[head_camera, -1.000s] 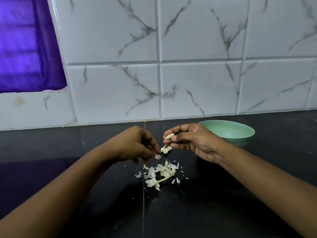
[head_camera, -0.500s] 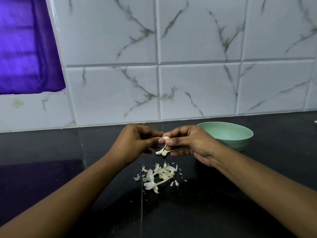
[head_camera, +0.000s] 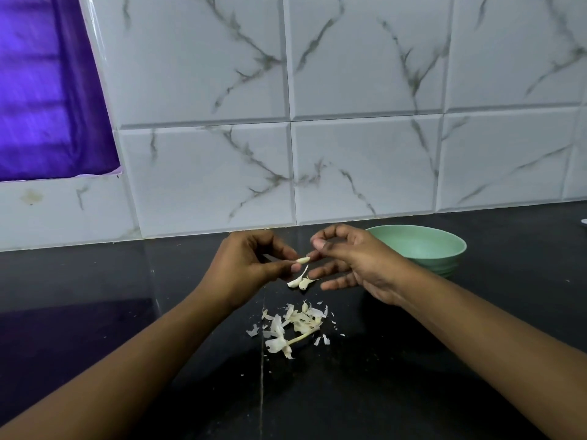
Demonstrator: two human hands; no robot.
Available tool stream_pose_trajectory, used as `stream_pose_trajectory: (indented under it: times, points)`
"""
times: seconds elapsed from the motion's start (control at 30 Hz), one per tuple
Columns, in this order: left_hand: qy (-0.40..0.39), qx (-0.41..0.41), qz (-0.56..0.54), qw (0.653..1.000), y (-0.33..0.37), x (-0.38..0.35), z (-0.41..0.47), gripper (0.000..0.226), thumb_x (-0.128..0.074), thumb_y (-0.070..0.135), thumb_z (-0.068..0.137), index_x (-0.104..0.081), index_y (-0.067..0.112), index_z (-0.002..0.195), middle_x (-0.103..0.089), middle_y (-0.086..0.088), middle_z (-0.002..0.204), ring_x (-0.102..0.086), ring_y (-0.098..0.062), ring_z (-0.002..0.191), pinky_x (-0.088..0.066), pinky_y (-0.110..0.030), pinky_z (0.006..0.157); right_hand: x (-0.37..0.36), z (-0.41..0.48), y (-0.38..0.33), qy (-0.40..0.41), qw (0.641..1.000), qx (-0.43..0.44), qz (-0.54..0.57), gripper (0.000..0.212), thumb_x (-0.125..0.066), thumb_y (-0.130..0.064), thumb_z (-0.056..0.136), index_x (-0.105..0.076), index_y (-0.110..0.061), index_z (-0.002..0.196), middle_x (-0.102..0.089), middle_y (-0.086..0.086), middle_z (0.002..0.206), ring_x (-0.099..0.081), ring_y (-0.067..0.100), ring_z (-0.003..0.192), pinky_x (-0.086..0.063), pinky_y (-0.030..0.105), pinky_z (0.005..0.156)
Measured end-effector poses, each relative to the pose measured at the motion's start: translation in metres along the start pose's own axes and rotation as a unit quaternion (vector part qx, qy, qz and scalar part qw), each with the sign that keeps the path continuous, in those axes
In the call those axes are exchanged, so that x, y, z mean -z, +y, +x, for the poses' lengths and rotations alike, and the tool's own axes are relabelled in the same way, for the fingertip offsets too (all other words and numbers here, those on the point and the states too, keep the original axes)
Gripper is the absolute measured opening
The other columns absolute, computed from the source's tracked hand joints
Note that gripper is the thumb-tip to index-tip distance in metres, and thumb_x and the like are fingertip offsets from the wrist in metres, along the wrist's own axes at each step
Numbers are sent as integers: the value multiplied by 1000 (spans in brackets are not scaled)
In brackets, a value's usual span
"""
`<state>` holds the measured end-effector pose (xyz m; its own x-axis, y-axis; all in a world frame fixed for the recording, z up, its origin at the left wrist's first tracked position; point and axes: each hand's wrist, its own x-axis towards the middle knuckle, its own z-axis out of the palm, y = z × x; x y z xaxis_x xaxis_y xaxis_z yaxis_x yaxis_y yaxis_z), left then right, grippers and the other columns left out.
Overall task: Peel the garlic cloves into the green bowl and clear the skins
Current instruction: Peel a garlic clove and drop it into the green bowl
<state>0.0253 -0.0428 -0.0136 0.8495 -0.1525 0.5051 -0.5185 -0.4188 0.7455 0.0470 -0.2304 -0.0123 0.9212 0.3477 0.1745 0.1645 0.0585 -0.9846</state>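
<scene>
My left hand (head_camera: 251,268) pinches a small garlic clove (head_camera: 303,259) between thumb and forefinger, a little above the black counter. My right hand (head_camera: 352,258) is just to the right of it. Its thumb and forefinger meet tip to tip, one lower fingertip touches the clove's end, and the other fingers are straight. I see nothing between the pinched tips. Two more cloves (head_camera: 298,282) lie on the counter under the hands. A heap of white garlic skins (head_camera: 295,325) with a stalk lies nearer to me. The green bowl (head_camera: 444,246) stands behind my right wrist, its contents hidden.
The black counter (head_camera: 444,360) runs back to a white marble-tiled wall (head_camera: 365,169). A purple curtain (head_camera: 47,90) fills the upper left. Small skin flakes are scattered around the heap. A small white object (head_camera: 583,222) shows at the far right edge.
The clove passed from my right fingers to my left. Both hands met on it half a second ago; now my right hand has drawn back slightly to the right.
</scene>
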Motion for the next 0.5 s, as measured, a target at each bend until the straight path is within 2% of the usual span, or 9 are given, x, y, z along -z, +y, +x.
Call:
stream_pose_trajectory:
  times: [0.07, 0.17, 0.27, 0.37, 0.43, 0.5]
  points:
    - [2, -18, 38, 999, 0, -1, -1, 16, -82, 10, 70, -67, 16, 69, -73, 0, 69, -71, -13, 64, -56, -32, 68, -3, 0, 2, -37, 999, -4, -14, 10, -62, -15, 88, -57, -7, 92, -71, 12, 84, -69, 14, 60, -56, 22, 51]
    - [-1, -26, 69, 997, -1, -1, 0, 17, -81, 9, 72, -66, 18, 71, -72, 4, 70, -70, -13, 63, -56, -34, 68, -6, 0, 4, -38, 999, 21, -15, 5, -64, -2, 84, -59, -4, 83, -70, 5, 67, -68, 11, 58, -55, 17, 51]
    - [2, 35, -55, 998, -2, 1, 2, 13, -72, 3, 79, -67, 12, 88, -73, -4, 74, -70, -21, 66, -57, -39, 72, -2, 2, 3, -9, 999, 46, -20, 8, -65, 3, 83, -61, -5, 82, -69, 5, 66, -69, 11, 60, -55, 16, 54]
    - [-12, 92, -105, 990, 0, -1, 3, 15, -57, 21, 92, -67, 13, 100, -75, -6, 84, -71, -19, 67, -54, -33, 69, -1, 4, 3, 3, 996, 70, -56, 6, -65, 2, 83, -64, -3, 85, -69, 7, 70, -69, 10, 62, -55, 15, 56]
    - [-28, 93, -78, 992, 0, -5, 1, 27, -63, 36, 81, -70, 14, 96, -75, -5, 84, -72, -19, 69, -54, -32, 68, -3, 4, 4, 14, 992, 84, -91, 4, -66, 1, 83, -65, -1, 87, -70, 9, 73, -69, 9, 64, -54, 15, 56]
    - [-33, 70, -42, 996, 0, -10, -2, 28, -72, 37, 67, -73, 17, 87, -75, -5, 77, -72, -18, 68, -55, -30, 68, -5, 4, 5, 25, 987, 98, -123, 5, -68, -1, 83, -67, 0, 88, -71, 9, 74, -69, 9, 65, -52, 14, 56]
